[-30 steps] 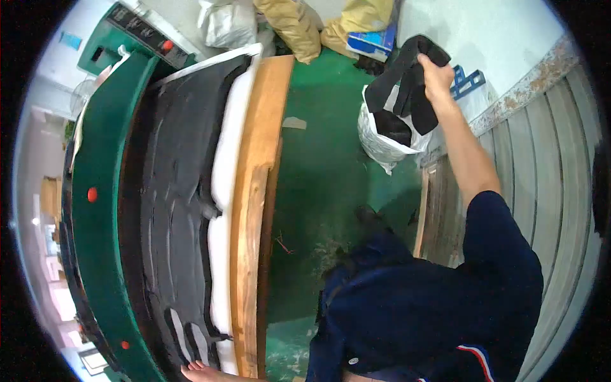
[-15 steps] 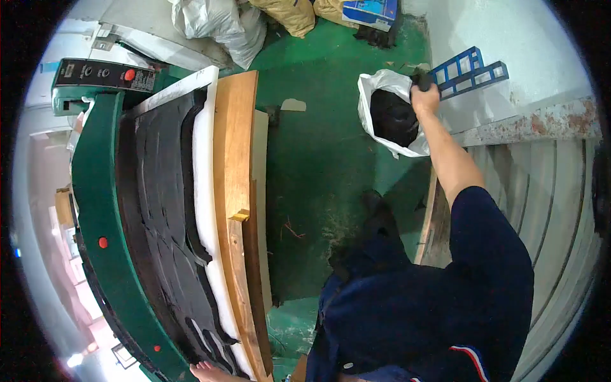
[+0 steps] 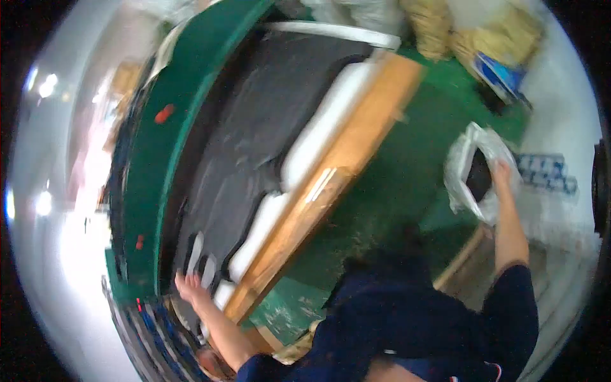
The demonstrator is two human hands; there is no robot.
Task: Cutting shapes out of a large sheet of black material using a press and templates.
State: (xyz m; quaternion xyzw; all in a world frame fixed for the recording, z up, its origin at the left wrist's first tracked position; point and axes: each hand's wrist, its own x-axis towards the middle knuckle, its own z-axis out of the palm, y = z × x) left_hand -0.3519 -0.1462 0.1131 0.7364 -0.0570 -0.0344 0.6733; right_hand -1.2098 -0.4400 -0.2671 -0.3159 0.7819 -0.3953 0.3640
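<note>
Black sheet material (image 3: pixel 245 121), with wavy cut edges, lies on a white board (image 3: pixel 328 121) on the green machine's bed. My left hand (image 3: pixel 192 290) is at the sheet's near end, next to narrow cut-outs where white shows through. Its fingers look apart, with nothing visible in them. At the right, my right hand (image 3: pixel 500 172) reaches to the rim of a white plastic bag (image 3: pixel 455 172) on the floor. Dark material (image 3: pixel 478 177) fills the bag's mouth. Motion blur smears the right fingers, and whatever they may hold is hidden.
The green machine beam (image 3: pixel 153 172) with red buttons spans the bed. A wooden plank (image 3: pixel 344 159) edges the board. Blue plastic racks (image 3: pixel 546 173) lean at the wall beyond the bag. Tan sacks (image 3: pixel 428 28) and a blue box (image 3: pixel 499 75) stand at the back.
The view has swung left and blurred. My left hand has come farther into view over the sheet's near end. The dark thing at my right hand no longer shows; that hand is now at the bag's mouth.
</note>
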